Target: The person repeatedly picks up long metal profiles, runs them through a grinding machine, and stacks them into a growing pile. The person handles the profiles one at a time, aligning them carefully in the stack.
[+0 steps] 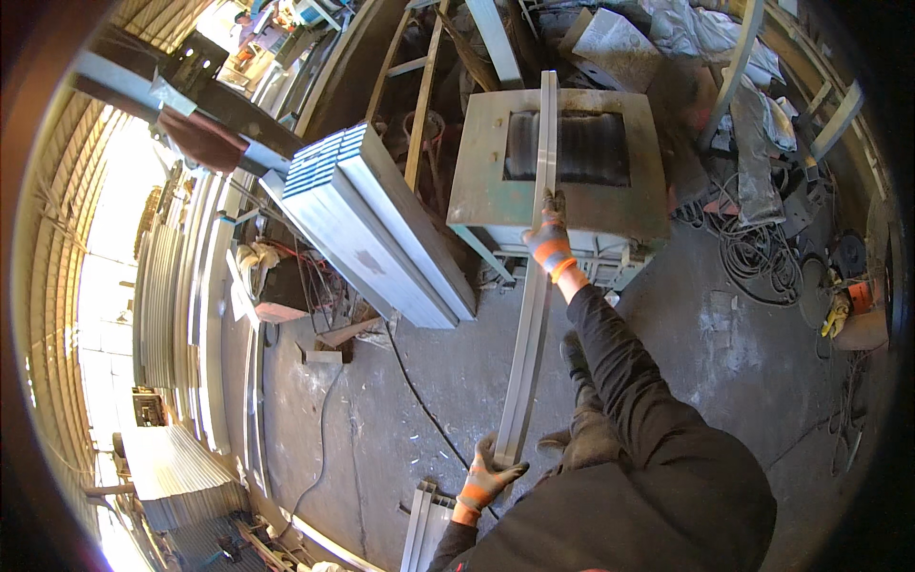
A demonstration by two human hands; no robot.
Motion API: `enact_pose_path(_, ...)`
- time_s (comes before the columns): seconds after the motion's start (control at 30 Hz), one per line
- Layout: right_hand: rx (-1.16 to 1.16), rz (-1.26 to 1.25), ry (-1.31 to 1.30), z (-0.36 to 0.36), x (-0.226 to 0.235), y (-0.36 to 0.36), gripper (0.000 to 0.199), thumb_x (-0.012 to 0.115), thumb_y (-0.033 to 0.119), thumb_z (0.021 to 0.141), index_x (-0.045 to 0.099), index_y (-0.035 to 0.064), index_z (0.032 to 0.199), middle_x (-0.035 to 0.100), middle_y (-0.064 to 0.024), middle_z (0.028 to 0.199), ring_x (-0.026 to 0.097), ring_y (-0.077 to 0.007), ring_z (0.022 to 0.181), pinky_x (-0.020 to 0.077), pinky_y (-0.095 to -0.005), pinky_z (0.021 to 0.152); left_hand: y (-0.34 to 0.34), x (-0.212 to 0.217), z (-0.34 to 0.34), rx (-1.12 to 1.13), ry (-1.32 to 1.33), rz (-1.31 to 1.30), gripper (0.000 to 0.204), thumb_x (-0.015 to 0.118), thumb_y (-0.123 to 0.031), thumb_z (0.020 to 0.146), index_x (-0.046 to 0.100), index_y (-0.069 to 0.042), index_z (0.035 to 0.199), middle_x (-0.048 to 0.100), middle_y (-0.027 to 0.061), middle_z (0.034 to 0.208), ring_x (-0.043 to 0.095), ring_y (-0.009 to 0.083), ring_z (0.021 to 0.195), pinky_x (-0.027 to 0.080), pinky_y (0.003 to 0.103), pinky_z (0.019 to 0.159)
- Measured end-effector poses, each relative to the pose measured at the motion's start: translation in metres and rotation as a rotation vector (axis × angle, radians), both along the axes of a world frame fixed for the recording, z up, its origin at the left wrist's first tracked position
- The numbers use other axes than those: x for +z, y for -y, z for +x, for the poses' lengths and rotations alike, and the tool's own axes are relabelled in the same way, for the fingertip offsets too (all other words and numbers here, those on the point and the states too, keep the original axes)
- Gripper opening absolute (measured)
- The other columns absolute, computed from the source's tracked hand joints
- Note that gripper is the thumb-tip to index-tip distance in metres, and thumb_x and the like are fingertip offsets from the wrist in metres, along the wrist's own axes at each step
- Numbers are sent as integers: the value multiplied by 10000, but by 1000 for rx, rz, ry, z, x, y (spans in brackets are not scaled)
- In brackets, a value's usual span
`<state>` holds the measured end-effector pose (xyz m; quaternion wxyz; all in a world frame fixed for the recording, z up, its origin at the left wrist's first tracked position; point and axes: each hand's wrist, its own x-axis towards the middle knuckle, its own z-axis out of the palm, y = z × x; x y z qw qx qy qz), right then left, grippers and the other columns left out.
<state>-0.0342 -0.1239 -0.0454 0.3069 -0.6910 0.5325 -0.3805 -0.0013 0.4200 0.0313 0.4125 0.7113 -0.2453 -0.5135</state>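
A long silvery metal profile [530, 343] with a groove along it runs from near my body to the far side of a worn metal machine [477, 172]. Its far end lies over the machine's top, crossing a dark opening [600, 148] that appears to hold a black brush roller. My right hand [549, 243], in a grey and orange glove, is closed around the profile just before the machine's near edge. Lower down, my left hand [490, 479], in a matching glove, grips the near end. Beside my left wrist, more metal profiles [425, 534] are partly hidden.
Left of the machine, a bundle of long metal profiles [386, 238] slopes upward. A black cable [417, 386] crosses the concrete floor [705, 381]. Coiled hoses [758, 262] lie at right, near yellow gloves [836, 315]. Corrugated sheets [181, 467] are stacked at lower left.
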Motion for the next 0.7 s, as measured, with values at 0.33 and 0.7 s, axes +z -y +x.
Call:
enact_pose_path(0.33,-29,-146,-618,1,-3,316,738,589,390,1015,517,143,1706,336,-176,1843,389,-449,1642,355,-519,1352,315,-70,39,-242,-58,-40,1039,998,-321,882,444,16,1693,655,130,1520,642,211,1360,549,375,1129)
enact_pose_path(0.7,-53,-275,-695,-10,8,259,705,617,377,1017,582,39,1635,380,-201,1814,342,-420,1670,281,-538,1376,278,-76,38,-176,-235,-60,907,914,-278,965,471,-7,1709,709,95,1467,663,157,1297,544,344,1109)
